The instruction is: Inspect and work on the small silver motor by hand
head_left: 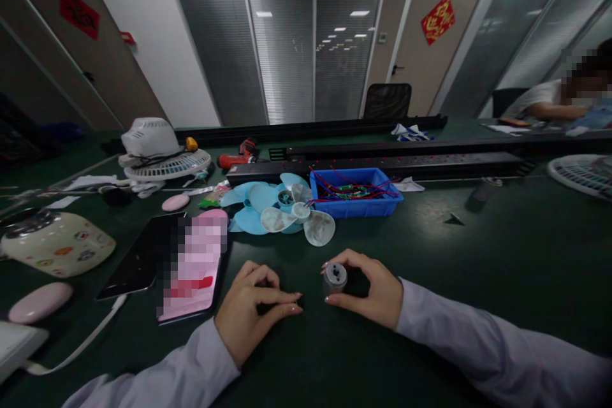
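Your left hand [249,307] has thumb and forefinger close together; it is too dark at their tips to tell whether you pinch something. Right of those tips, apart from them, is the metal cylinder [335,276], its long axis nearly upright, holed end up, lower part dim. Your right hand [377,288] clamps it between thumb and fingers.

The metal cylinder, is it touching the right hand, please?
Touching. The head view shows the right hand around the metal cylinder, its thumb and a finger pressed against the cylinder's side, with no visible gap.
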Demonstrator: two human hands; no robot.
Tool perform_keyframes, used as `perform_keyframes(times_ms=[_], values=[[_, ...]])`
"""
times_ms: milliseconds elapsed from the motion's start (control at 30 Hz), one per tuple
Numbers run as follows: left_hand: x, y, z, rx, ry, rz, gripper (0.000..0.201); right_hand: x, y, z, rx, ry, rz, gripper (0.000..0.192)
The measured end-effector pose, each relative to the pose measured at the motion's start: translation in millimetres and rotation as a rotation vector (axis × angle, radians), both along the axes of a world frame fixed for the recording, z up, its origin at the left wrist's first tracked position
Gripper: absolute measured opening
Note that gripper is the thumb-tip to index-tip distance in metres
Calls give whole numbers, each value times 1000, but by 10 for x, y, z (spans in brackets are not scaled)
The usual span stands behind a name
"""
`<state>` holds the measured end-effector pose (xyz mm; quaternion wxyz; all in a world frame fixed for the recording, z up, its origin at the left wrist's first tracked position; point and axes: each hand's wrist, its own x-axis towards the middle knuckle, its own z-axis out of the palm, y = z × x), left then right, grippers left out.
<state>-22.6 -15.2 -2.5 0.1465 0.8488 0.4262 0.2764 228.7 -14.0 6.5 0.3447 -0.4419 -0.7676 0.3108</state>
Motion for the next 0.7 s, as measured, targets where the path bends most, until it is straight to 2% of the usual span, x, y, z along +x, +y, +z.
perform_keyframes(times_ms=[167,267,433,700], values=[[227,47,98,126,-309,160,16,-7,2,14,3,-6,10,36],[474,66,126,179,-433,130,15,-8,8,2,30,-17,6,33],[730,49,137,86,-445,77,17,-6,18,-38,55,0,18,36],[710,37,141,14,-392,58,15,-16,15,-9,43,11,36,30]])
